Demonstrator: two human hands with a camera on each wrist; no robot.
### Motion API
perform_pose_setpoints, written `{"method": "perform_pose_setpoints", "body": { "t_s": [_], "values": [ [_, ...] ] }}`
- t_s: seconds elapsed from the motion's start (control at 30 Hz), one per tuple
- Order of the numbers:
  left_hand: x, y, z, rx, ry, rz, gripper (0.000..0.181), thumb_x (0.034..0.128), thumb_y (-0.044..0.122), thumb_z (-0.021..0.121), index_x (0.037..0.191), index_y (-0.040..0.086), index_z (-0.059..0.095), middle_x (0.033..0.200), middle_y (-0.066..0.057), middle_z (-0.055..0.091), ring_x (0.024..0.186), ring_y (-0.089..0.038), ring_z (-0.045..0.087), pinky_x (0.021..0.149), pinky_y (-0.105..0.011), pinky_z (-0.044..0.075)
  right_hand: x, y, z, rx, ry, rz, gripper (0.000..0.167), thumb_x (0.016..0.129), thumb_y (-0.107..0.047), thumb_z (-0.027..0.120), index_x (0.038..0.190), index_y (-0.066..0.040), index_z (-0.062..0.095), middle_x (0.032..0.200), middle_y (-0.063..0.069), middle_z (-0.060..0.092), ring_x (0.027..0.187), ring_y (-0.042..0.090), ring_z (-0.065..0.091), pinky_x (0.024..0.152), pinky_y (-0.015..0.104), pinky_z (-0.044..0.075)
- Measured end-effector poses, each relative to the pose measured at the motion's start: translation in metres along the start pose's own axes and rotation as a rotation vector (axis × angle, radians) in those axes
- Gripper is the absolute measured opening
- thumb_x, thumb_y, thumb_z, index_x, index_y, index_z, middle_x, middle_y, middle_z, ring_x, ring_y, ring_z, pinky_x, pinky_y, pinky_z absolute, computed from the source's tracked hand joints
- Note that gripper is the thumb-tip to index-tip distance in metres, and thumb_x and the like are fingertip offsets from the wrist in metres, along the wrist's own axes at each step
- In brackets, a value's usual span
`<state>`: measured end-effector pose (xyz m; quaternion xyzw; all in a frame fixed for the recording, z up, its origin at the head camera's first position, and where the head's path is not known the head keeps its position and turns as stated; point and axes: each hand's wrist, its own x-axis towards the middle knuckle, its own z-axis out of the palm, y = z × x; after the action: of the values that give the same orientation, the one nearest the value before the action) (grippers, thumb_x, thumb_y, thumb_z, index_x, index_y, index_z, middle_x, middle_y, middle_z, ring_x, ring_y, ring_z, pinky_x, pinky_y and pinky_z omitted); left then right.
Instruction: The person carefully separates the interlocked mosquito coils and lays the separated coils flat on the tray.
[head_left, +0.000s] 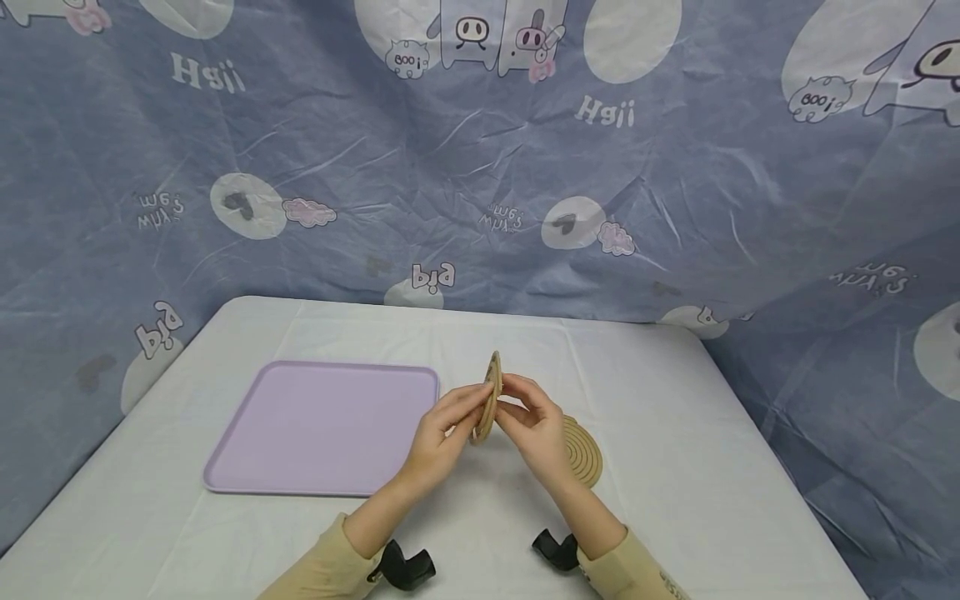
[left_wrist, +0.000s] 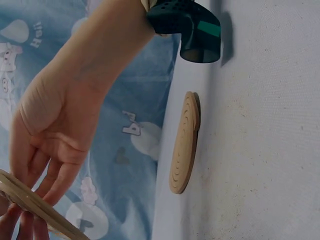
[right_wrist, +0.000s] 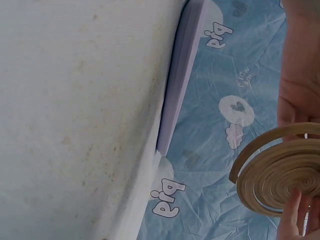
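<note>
A tan mosquito coil (head_left: 494, 367) is held up on edge above the table, between both hands. My left hand (head_left: 435, 437) pinches it from the left with thumb and fingers. From the other side my right hand (head_left: 543, 437) grips it, fingertips and thumb bent against its face. The right wrist view shows the spiral of the held coil (right_wrist: 265, 175), with a gap beside its outer turn. A second mosquito coil (head_left: 585, 454) lies flat on the table, partly hidden by the right hand, and appears edge-on in the left wrist view (left_wrist: 183, 150).
A lilac tray (head_left: 322, 433) lies on the left half of the white-covered table (head_left: 712, 467). Black curved wrist pieces (head_left: 408, 567) show beside both sleeves. A blue patterned cloth (head_left: 450, 167) hangs behind the table.
</note>
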<state>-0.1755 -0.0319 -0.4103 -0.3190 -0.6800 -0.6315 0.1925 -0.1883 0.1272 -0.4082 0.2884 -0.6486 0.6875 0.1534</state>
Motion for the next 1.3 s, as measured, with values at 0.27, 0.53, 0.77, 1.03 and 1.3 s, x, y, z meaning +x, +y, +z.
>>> {"method": "perform_pose_setpoints", "body": {
  "t_s": [0.27, 0.53, 0.77, 1.03, 1.3],
  "values": [
    [0.004, 0.031, -0.001, 0.032, 0.05, -0.064, 0.034, 0.0842, -0.015, 0.057, 0.118, -0.01, 0.059, 0.115, -0.021, 0.061, 0.104, -0.033, 0.059, 0.082, -0.042, 0.052, 0.0, -0.003, -0.002, -0.037, -0.038, 0.109, 0.044, 0.086, 0.001, 0.066, 0.128, 0.002, 0.053, 0.123, 0.01, 0.054, 0.112, 0.021, 0.055, 0.087, 0.035, 0.051],
    [0.004, 0.036, -0.003, 0.006, 0.043, -0.107, 0.026, 0.09, -0.007, 0.056, 0.115, -0.011, 0.061, 0.125, -0.025, 0.055, 0.118, -0.036, 0.05, 0.092, -0.039, 0.048, 0.001, -0.005, -0.007, -0.013, -0.089, 0.153, 0.047, 0.087, -0.001, 0.064, 0.132, 0.003, 0.05, 0.127, 0.008, 0.054, 0.11, 0.019, 0.055, 0.083, 0.033, 0.053],
    [0.002, 0.03, -0.004, -0.025, 0.069, -0.128, 0.025, 0.0885, -0.008, 0.057, 0.113, -0.011, 0.062, 0.122, -0.022, 0.058, 0.115, -0.034, 0.053, 0.085, -0.036, 0.052, 0.002, -0.007, -0.011, -0.077, -0.125, 0.13, 0.045, 0.087, 0.001, 0.064, 0.131, 0.001, 0.052, 0.124, 0.009, 0.056, 0.109, 0.019, 0.056, 0.08, 0.034, 0.054],
    [0.003, 0.029, -0.004, -0.056, 0.096, -0.157, 0.025, 0.0869, -0.007, 0.06, 0.112, -0.008, 0.062, 0.112, -0.02, 0.063, 0.103, -0.034, 0.06, 0.081, -0.044, 0.052, 0.003, -0.008, -0.01, -0.022, -0.139, 0.155, 0.032, 0.086, 0.001, 0.066, 0.117, 0.003, 0.06, 0.116, 0.011, 0.061, 0.108, 0.022, 0.059, 0.082, 0.037, 0.053],
    [0.004, 0.026, -0.005, -0.068, 0.096, -0.165, 0.024, 0.0857, -0.007, 0.062, 0.11, -0.008, 0.062, 0.107, -0.02, 0.064, 0.098, -0.025, 0.063, 0.079, -0.04, 0.053, 0.002, -0.007, -0.011, -0.011, -0.116, 0.195, 0.027, 0.085, 0.001, 0.067, 0.109, 0.009, 0.062, 0.11, 0.012, 0.064, 0.104, 0.02, 0.061, 0.081, 0.034, 0.054]
  ]
}}
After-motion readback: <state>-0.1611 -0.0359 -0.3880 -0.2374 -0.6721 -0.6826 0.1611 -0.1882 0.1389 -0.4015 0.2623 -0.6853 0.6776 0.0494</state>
